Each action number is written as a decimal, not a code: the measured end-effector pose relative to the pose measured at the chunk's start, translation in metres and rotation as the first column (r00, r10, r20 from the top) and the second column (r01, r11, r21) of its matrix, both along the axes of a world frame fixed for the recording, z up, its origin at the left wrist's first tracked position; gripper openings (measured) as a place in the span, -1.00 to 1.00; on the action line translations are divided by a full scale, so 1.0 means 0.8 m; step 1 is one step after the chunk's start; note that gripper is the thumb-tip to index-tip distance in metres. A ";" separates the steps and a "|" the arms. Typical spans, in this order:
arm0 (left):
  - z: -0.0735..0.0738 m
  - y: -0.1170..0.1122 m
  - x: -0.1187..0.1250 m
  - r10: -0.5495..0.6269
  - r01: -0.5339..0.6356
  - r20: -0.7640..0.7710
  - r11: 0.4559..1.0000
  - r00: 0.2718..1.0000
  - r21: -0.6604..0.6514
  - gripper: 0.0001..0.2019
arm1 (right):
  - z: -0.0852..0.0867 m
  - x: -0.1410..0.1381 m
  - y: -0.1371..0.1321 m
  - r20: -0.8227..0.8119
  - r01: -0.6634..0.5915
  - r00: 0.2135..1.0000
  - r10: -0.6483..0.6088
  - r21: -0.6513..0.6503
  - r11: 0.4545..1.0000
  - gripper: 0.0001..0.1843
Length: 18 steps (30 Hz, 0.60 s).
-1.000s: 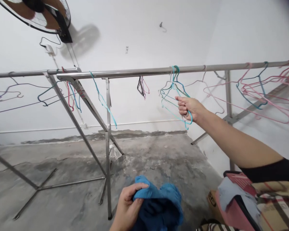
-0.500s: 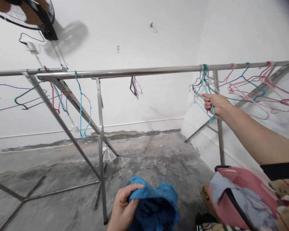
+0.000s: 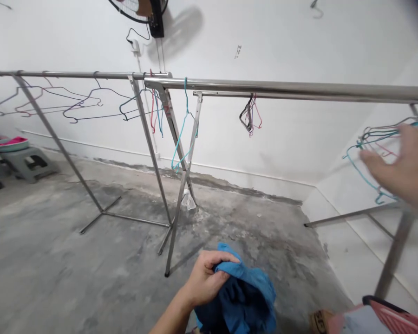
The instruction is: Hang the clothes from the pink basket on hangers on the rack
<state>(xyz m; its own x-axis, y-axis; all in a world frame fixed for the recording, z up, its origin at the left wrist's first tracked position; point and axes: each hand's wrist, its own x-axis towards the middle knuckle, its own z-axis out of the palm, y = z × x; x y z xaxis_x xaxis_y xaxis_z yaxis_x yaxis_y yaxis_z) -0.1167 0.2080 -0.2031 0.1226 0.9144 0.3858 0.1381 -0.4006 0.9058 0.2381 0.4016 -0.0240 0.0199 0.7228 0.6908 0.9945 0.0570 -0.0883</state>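
My left hand is closed on a bunched blue garment low in the middle of the view. At the right edge my right hand is blurred, with its fingers stretched out, and holds nothing. It is just in front of a cluster of teal and grey wire hangers that hang from the steel rail of a clothes rack.
A second rack at the left carries several dark wire hangers. A teal hanger and a small bunch of hangers hang from the near rail. A wall fan is mounted above. A pink basket stands at bottom right; a grey stool at left.
My right hand has let go of the teal hangers and its fingers have spread. The view has swung left, so the left rack and stool now show. My left hand still holds the blue garment.
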 end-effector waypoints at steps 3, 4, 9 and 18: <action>-0.002 0.000 -0.004 -0.002 0.002 0.000 0.999 1.000 -0.032 -0.76 | 0.001 -0.116 -0.032 -0.269 -0.462 0.866 0.422 -0.106 0.880 -0.27; -0.001 -0.001 -0.005 -0.001 0.000 -0.004 0.999 1.000 -0.040 -0.75 | 0.001 -0.156 -0.039 -0.377 -0.625 0.756 0.536 -0.172 0.761 -0.29; 0.005 -0.006 -0.014 0.015 -0.017 -0.028 0.998 1.000 -0.055 -0.76 | 0.012 -0.315 -0.043 -0.838 -0.974 0.215 0.502 -0.146 0.174 -0.34; 0.006 -0.016 -0.025 0.048 -0.050 -0.025 0.997 0.999 -0.067 -0.82 | 0.033 -0.467 0.024 -0.989 -0.973 -0.063 -0.134 0.031 0.227 -0.68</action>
<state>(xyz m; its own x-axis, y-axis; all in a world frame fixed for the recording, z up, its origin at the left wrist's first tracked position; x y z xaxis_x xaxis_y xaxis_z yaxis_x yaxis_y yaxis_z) -0.1369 0.1951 -0.1984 0.0854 0.9434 0.3206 0.1777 -0.3310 0.9268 -0.1357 0.4207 0.0025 -0.5522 0.8280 -0.0972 -0.1377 -0.2055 -0.9689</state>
